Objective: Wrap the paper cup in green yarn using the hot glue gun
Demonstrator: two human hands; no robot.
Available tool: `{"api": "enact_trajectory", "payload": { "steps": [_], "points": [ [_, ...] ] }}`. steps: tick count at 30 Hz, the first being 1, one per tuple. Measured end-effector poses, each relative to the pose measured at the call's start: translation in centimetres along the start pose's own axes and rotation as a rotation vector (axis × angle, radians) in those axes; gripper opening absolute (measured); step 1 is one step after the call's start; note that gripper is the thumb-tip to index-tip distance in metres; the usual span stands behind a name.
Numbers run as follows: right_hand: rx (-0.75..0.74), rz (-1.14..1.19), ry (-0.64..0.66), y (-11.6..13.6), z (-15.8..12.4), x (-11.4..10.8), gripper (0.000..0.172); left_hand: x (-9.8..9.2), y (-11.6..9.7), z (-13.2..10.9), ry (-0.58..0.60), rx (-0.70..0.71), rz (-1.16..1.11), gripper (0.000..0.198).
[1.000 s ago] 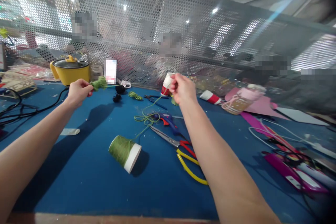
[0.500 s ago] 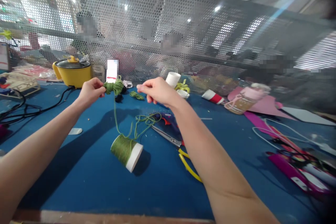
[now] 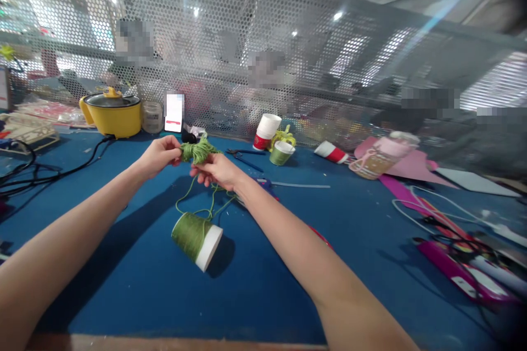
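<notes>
A bundle of looped green yarn (image 3: 200, 149) hangs above the blue table, its strands gathered side by side. My left hand (image 3: 161, 154) pinches its left end between thumb and fingers. At its lower right, my right hand (image 3: 220, 170) has its fingers curled in on the yarn, though the fingertips are partly covered. Loose green strands trail down to a white paper cup (image 3: 211, 244) lying on its side, wound with the same yarn. My right forearm covers most of the scissors lying beneath it.
Pliers (image 3: 245, 156) lie behind my right hand, near upright cups (image 3: 268, 129). A yellow electric pot (image 3: 113, 115), a jar (image 3: 152, 117) and a phone (image 3: 174, 112) stand back left. On the right are a wrapped jar (image 3: 376, 162) and a purple case (image 3: 453, 274). Perforated metal panels rise behind.
My right hand has moved left and down to the yarn bundle. My left hand has shifted right and slightly down with the bundle. The wound cup has stayed nearly still.
</notes>
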State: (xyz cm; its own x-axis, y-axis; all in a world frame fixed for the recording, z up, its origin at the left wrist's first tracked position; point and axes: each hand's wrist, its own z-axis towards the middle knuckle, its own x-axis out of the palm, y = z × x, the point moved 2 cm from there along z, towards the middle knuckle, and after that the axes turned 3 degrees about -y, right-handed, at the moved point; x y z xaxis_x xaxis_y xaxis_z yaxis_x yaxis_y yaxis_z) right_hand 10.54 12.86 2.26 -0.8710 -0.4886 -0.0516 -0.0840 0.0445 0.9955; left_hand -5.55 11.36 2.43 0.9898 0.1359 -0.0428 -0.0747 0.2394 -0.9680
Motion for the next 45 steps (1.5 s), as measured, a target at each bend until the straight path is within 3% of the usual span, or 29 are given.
{"api": "enact_trajectory", "payload": {
  "steps": [2,8,11,13,15,17,18,22,24,27,29,32,37,41,45],
  "points": [
    [-0.009,0.024,-0.086,0.2,0.2,-1.5,0.008,-0.4,0.5,0.2,-0.001,-0.024,0.018,0.013],
    [-0.231,0.182,-0.533,2.3,0.4,-8.1,0.018,-2.7,2.0,0.6,-0.085,-0.065,0.111,0.013],
    [-0.298,0.233,-0.627,3.1,-0.7,-9.0,0.019,-3.5,2.3,0.8,-0.176,-0.07,0.152,0.013],
    [-0.323,0.197,-0.535,3.7,-2.1,-8.3,0.016,-4.0,2.2,1.0,-0.244,-0.07,0.172,0.013],
    [-0.311,0.024,-0.231,4.4,-3.6,-6.9,0.012,-4.3,1.9,1.2,-0.309,-0.07,0.183,0.013],
    [-0.168,-0.27,0.148,4.8,-5.0,-5.5,0.019,-4.3,1.4,1.5,-0.355,-0.069,0.18,0.013],
    [-0.111,-0.394,0.243,5.0,-5.4,-5.2,0.022,-4.3,1.1,1.7,-0.369,-0.066,0.175,0.013],
    [-0.13,-0.945,0.055,4.4,-5.2,-5.7,0.02,-3.1,-0.3,2.7,-0.369,-0.036,0.154,0.015],
    [-0.085,-1.267,0.075,2.8,-4.8,-5.8,0.025,-2.3,-0.7,3.1,-0.352,-0.018,0.143,0.015],
    [-0.081,-1.4,0.068,0.1,-4.4,-5.3,0.037,-1.2,-0.9,3.6,-0.319,0.001,0.124,0.015],
    [-0.086,-1.418,0.061,-1.2,-4.2,-4.5,0.039,-0.6,-0.8,3.8,-0.295,0.004,0.117,0.016],
    [-0.095,-1.411,0.082,-1.3,-3.6,-3.3,0.025,-0.1,-0.6,3.8,-0.264,0.0,0.117,0.015],
    [-0.173,-1.233,0.204,2.3,-0.9,-2.5,0.01,-0.2,-1.1,3.8,-0.262,0.008,0.13,0.014],
    [-0.154,-0.922,-0.098,5.2,1.6,-3.8,0.017,-0.4,-1.9,4.4,-0.303,0.03,0.149,0.015],
    [-0.1,-0.989,-0.237,5.2,2.1,-5.8,0.025,0.4,-2.0,5.6,-0.327,0.035,0.156,0.014]
  ]
}}
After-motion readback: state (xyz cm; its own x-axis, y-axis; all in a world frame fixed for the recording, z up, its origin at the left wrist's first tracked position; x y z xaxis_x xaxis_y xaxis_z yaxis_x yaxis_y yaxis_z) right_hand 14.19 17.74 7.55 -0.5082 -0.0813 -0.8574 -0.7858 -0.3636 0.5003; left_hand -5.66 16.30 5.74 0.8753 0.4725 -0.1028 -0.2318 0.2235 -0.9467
